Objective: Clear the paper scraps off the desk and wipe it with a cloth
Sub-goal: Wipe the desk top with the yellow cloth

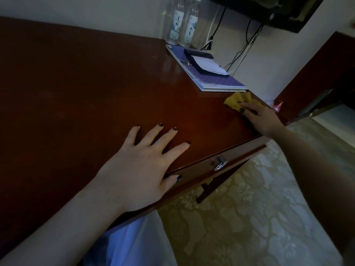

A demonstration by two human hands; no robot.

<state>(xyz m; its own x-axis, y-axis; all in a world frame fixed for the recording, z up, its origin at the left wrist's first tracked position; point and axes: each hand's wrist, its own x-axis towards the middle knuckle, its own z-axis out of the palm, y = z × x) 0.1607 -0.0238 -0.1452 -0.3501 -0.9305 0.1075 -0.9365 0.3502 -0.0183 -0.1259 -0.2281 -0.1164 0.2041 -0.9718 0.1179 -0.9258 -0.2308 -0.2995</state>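
Observation:
A dark red-brown wooden desk [80, 89] fills the left and middle of the view. My left hand [142, 166] lies flat on its front edge with fingers spread, the thumb hanging over the drawer front. At the desk's right end my right hand [263, 118] presses a yellow cloth [238, 100] onto the surface with straight fingers. The cloth sits just in front of a stack of purple booklets [215, 79]. No paper scraps show on the desk top.
A black notepad holder with white paper [205, 64] lies on the booklets. Two clear water bottles [184, 24] stand at the back by the wall. Cables [247, 45] hang from a wall-mounted screen [269, 10]. A drawer knob [220, 164] sticks out below the edge. Patterned carpet [249, 217] lies underneath.

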